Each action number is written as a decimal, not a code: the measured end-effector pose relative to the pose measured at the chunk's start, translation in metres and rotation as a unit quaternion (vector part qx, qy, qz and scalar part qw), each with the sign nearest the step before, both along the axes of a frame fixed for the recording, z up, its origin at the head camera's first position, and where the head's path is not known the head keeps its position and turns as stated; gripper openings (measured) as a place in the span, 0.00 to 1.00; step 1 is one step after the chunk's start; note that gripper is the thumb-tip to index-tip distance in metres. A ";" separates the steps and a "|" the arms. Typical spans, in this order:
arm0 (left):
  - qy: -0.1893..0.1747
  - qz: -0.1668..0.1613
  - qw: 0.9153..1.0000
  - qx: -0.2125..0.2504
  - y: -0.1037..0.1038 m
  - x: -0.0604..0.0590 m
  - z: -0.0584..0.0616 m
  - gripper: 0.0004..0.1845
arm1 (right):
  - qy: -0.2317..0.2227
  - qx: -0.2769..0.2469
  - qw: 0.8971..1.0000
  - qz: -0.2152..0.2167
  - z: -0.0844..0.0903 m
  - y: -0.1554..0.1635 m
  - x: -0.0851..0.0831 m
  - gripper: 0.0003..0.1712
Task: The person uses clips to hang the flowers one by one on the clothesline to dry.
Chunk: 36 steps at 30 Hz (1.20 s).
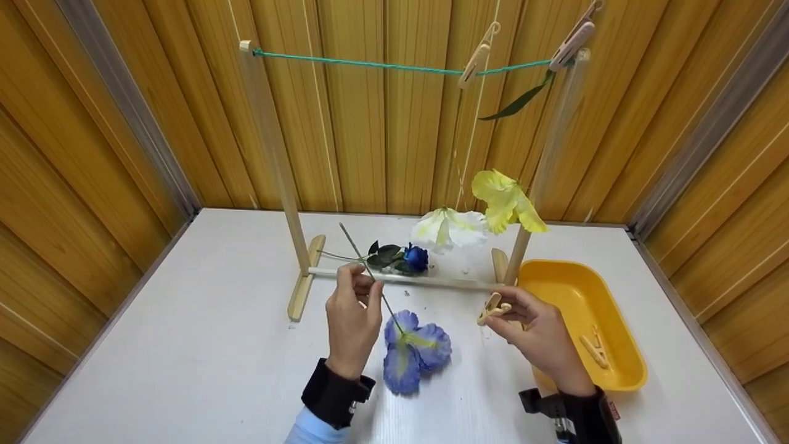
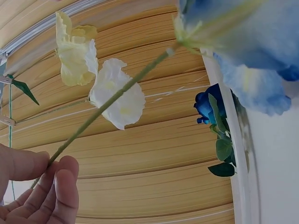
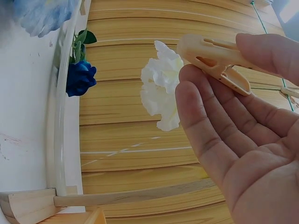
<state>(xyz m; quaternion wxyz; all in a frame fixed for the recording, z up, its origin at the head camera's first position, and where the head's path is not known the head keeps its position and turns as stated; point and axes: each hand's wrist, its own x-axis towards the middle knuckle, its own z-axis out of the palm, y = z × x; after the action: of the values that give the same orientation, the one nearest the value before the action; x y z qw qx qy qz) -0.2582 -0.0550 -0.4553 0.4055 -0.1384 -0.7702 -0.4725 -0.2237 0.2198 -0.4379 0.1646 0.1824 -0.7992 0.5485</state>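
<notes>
Our left hand (image 1: 352,320) pinches purple flower (image 1: 412,350) stem; right hand (image 1: 537,336) grips clothespin (image 1: 491,307); both above worktop (image 1: 203,345).

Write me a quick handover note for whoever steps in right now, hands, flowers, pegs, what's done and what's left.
Left hand pinches the stem of the blue-purple flower, bloom low over the table.
Right hand holds a clothespin.
Done: yellow flower and white flower hang from the green line by pegs.
Left: the held flower, probably the blue rose by the rack base. A spare peg lies in the yellow tray.
</notes>
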 end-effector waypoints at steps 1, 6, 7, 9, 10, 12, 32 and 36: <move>0.007 -0.002 1.000 -0.001 0.000 -0.001 0.001 0.15 | 0.000 0.001 1.000 0.002 0.000 0.000 -0.001 0.21; 0.024 -0.020 0.999 -0.016 -0.002 -0.007 0.008 0.12 | -0.008 0.004 1.000 0.017 0.004 0.001 -0.005 0.20; 0.023 -0.024 0.999 -0.020 -0.002 -0.007 0.011 0.11 | -0.009 0.005 1.000 0.023 0.005 0.001 -0.006 0.20; 0.021 -0.029 0.999 -0.032 -0.004 -0.009 0.016 0.10 | -0.008 0.006 0.999 0.034 0.008 0.000 -0.010 0.20; 0.019 -0.032 0.999 -0.036 -0.004 -0.010 0.019 0.09 | -0.006 0.007 0.999 0.039 0.009 -0.001 -0.012 0.20; 0.014 -0.034 0.998 -0.046 -0.006 -0.012 0.025 0.08 | -0.001 0.007 0.999 0.047 0.013 -0.001 -0.016 0.20; 0.012 -0.050 0.988 -0.145 0.000 -0.043 0.102 0.04 | 0.099 0.097 0.987 0.087 0.102 -0.003 -0.051 0.20; 0.005 -0.062 0.986 -0.154 0.001 -0.051 0.117 0.04 | 0.111 0.136 0.981 0.083 0.126 -0.002 -0.061 0.20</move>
<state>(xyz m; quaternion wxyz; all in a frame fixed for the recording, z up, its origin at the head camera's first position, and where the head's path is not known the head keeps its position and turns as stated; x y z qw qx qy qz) -0.3092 -0.0540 -0.3388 0.3532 -0.2493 -0.8213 -0.3722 -0.2843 0.2180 -0.3120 0.1798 0.3285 -0.8252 0.4229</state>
